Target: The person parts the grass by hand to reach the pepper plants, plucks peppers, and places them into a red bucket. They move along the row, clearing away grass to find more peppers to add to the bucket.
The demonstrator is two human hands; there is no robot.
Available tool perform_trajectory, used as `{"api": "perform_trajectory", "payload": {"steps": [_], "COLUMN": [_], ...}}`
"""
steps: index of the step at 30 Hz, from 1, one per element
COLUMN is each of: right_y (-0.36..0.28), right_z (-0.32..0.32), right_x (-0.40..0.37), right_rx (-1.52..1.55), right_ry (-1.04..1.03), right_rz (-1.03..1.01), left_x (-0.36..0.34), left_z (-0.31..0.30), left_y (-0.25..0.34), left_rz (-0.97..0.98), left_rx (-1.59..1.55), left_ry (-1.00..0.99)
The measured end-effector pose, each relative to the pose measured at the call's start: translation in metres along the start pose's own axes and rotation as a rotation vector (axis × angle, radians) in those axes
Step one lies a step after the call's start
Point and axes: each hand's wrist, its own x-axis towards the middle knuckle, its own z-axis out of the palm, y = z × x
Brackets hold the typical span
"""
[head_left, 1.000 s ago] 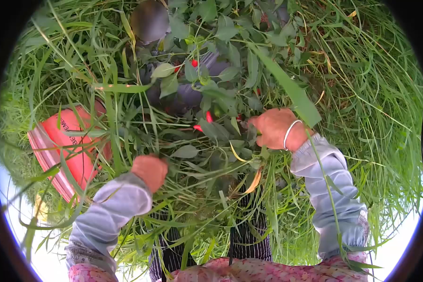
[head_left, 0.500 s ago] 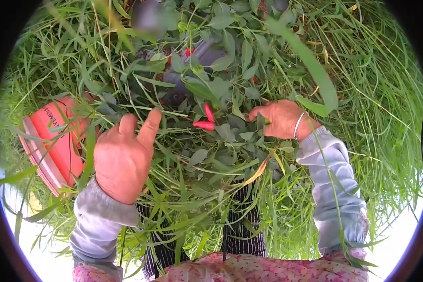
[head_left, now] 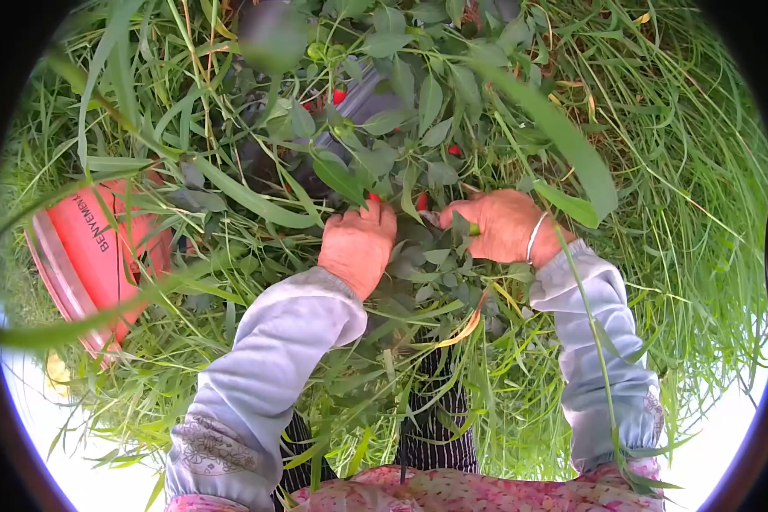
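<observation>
Among the leaves of a chili pepper plant (head_left: 337,175), my left hand (head_left: 358,246) is closed, its fingertips at a red chili pepper (head_left: 374,197). Most of that pepper is hidden by the fingers. Another red chili pepper (head_left: 422,201) hangs between my two hands. My right hand (head_left: 503,226), with a bangle at its wrist, has its thumb and fingers pressed together in the foliage. A short green stub (head_left: 474,229) shows at its fingers; what it grips is mostly hidden. Further up the plant are more red chili peppers (head_left: 339,95).
A red-orange bucket (head_left: 90,247) lies tilted in the grass on the left. Tall grass (head_left: 674,188) surrounds the plant, and long blades cross close to the camera. Dark grey sheeting (head_left: 367,98) shows behind the leaves.
My left hand has moved right and slightly inward from beside the bucket to the red peppers, its fingers closing there. My right hand has shifted slightly left.
</observation>
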Motion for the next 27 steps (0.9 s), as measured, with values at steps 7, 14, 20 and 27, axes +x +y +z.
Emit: {"api": "perform_trajectory", "payload": {"steps": [7,14,20,27], "right_y": [-0.008,-0.007,-0.008,-0.011], "right_z": [-0.007,0.000,0.000,0.004], "right_x": [0.001,0.005,0.006,0.012], "right_rx": [-0.034,-0.036,-0.038,-0.101], "right_ry": [-0.070,-0.042,-0.020,-0.074], "right_rz": [0.080,0.078,0.077,0.119], "left_x": [-0.006,0.001,0.005,-0.013], "left_z": [0.023,0.035,0.026,-0.016], "left_y": [-0.024,-0.013,-0.003,-0.003], "left_rz": [0.016,-0.032,-0.093,-0.116], "left_rx": [-0.223,-0.005,0.240,-0.303], "left_ry": [-0.066,-0.143,-0.174,-0.277]}}
